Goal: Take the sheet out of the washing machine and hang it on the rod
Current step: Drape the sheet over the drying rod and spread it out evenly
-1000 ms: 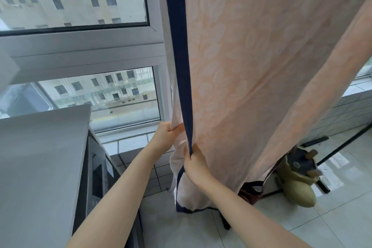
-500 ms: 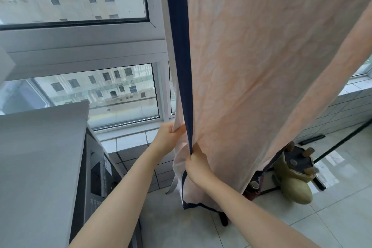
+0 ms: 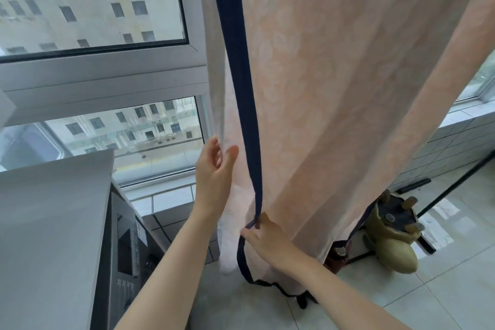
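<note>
The washer [image 3: 53, 236], grey and seen from above, stood at far left of the sheet, its front panel facing the tiled floor [image 3: 428, 303]. Behind it rose the window [image 3: 93, 8], with pale buildings showing through the glass.

The left hand [image 3: 214, 171] was raised just left of the sheet's navy border [image 3: 235, 75], fingers loosely spread and relaxed, holding nothing; its fingertips lay close to the sheet's pale rear layer, though contact could not be confirmed.

The sheet [image 3: 334, 88], peach with a faint leaf pattern, hung down from above the frame's top edge, so its support was out of view. It filled the centre and right, and its lower end reached nearly to the floor. The navy border ran down the sheet's left edge.

The right hand [image 3: 265, 236] was low on the sheet, below the left hand, pinching the border between thumb and curled fingers where the trim bent.

Below the sheet's right edge stood an olive stool [image 3: 396, 246], beside a thin black rack leg [image 3: 455, 185] slanting across the floor.
</note>
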A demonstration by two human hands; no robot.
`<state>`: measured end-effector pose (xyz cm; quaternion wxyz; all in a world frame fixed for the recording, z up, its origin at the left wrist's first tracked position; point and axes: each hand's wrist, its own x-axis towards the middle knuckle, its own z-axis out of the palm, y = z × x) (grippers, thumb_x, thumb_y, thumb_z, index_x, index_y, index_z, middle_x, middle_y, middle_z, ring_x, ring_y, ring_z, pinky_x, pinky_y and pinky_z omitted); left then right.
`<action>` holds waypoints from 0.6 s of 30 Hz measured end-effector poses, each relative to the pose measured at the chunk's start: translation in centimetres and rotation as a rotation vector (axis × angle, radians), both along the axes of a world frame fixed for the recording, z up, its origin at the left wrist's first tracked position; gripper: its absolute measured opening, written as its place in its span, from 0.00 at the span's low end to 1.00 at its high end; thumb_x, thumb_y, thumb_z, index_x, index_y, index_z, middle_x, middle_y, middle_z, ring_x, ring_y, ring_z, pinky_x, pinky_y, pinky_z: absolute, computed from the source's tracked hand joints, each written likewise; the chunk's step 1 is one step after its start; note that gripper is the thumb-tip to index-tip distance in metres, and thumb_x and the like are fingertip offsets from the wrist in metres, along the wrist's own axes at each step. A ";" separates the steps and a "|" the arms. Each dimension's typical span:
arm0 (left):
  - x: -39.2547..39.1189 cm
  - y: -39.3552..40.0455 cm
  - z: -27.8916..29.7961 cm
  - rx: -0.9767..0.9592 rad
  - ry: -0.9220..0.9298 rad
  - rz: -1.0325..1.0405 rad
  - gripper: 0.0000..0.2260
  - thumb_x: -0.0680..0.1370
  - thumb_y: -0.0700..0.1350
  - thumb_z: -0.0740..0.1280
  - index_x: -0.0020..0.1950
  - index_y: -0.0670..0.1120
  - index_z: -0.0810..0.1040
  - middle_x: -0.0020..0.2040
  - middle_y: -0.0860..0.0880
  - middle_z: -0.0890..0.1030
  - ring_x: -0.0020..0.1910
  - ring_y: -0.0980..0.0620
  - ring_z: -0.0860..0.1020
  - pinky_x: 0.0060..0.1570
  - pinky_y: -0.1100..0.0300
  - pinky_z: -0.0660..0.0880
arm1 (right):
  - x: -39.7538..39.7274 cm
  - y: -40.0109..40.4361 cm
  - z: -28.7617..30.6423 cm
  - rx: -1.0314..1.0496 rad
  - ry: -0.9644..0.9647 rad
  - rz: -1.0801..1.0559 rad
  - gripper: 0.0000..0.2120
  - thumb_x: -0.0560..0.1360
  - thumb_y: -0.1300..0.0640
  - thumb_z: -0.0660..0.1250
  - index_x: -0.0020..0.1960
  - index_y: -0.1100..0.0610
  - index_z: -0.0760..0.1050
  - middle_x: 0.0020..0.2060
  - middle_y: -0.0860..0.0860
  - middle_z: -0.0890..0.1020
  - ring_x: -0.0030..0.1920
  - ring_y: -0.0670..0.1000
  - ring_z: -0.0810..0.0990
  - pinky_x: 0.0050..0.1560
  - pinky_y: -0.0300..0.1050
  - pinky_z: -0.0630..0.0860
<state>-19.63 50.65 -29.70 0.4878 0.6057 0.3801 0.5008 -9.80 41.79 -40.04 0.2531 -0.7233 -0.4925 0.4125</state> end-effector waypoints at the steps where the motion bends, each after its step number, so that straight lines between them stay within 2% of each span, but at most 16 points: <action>1: 0.1 -0.6 -0.2 0.037 -0.034 0.049 0.11 0.80 0.45 0.65 0.61 0.44 0.73 0.53 0.48 0.79 0.55 0.50 0.78 0.57 0.59 0.74 | 0.9 -0.7 0.4 0.003 -0.037 0.043 0.19 0.76 0.44 0.62 0.62 0.53 0.64 0.52 0.43 0.73 0.53 0.47 0.75 0.49 0.39 0.69; 3: 0.5 -1.8 -0.4 0.150 -0.069 0.170 0.17 0.80 0.44 0.65 0.68 0.49 0.68 0.62 0.57 0.75 0.65 0.55 0.73 0.67 0.58 0.68 | 3.0 -2.2 1.1 0.034 -0.090 0.039 0.29 0.74 0.47 0.65 0.71 0.49 0.59 0.60 0.38 0.66 0.63 0.43 0.67 0.60 0.37 0.65; 4: 0.9 -2.5 -0.4 0.204 -0.083 0.218 0.17 0.80 0.42 0.64 0.68 0.49 0.68 0.63 0.59 0.73 0.66 0.56 0.71 0.69 0.56 0.65 | 4.4 -3.0 1.5 0.079 -0.105 -0.004 0.28 0.75 0.52 0.66 0.72 0.49 0.60 0.61 0.38 0.66 0.64 0.42 0.67 0.63 0.37 0.64; 6: 1.8 -3.6 -0.7 0.292 -0.062 0.297 0.15 0.79 0.41 0.64 0.66 0.46 0.70 0.66 0.54 0.72 0.69 0.53 0.67 0.71 0.56 0.62 | 7.5 -4.0 2.2 0.190 -0.134 -0.146 0.22 0.75 0.64 0.63 0.67 0.50 0.67 0.58 0.39 0.72 0.62 0.44 0.71 0.63 0.39 0.69; 8: 2.8 -4.7 -1.2 0.327 0.009 0.365 0.13 0.78 0.44 0.65 0.62 0.46 0.74 0.69 0.53 0.69 0.71 0.54 0.64 0.70 0.63 0.59 | 10.5 -4.6 3.2 0.297 -0.146 -0.329 0.19 0.75 0.70 0.61 0.58 0.49 0.70 0.50 0.39 0.75 0.56 0.47 0.76 0.58 0.43 0.74; 11: 4.7 -5.8 -1.8 0.270 0.077 0.351 0.12 0.78 0.49 0.67 0.61 0.51 0.76 0.69 0.56 0.68 0.69 0.58 0.62 0.67 0.66 0.60 | 14.1 -5.1 5.2 0.437 -0.228 -0.550 0.12 0.77 0.68 0.61 0.52 0.51 0.72 0.47 0.47 0.79 0.48 0.50 0.78 0.45 0.40 0.72; 13: 6.0 -6.2 -1.8 0.176 0.093 0.291 0.17 0.76 0.50 0.69 0.64 0.53 0.72 0.67 0.57 0.69 0.68 0.59 0.65 0.66 0.64 0.64 | 16.1 -5.3 6.6 0.497 -0.206 -0.709 0.10 0.77 0.67 0.60 0.53 0.55 0.72 0.49 0.50 0.78 0.48 0.52 0.77 0.42 0.40 0.70; 15: 7.4 -6.6 -1.5 0.116 0.111 0.271 0.24 0.74 0.52 0.71 0.68 0.55 0.68 0.65 0.58 0.69 0.65 0.59 0.68 0.64 0.60 0.67 | 18.1 -5.1 7.8 0.503 -0.199 -0.816 0.11 0.78 0.65 0.61 0.59 0.58 0.69 0.51 0.51 0.75 0.51 0.53 0.76 0.46 0.44 0.73; 18: 9.7 -7.6 -0.9 0.085 0.162 0.254 0.28 0.72 0.54 0.73 0.68 0.55 0.65 0.64 0.58 0.67 0.60 0.60 0.69 0.58 0.60 0.69 | 21.5 -4.3 9.0 0.437 -0.174 -0.845 0.22 0.78 0.59 0.65 0.69 0.57 0.62 0.59 0.53 0.72 0.59 0.55 0.74 0.60 0.53 0.73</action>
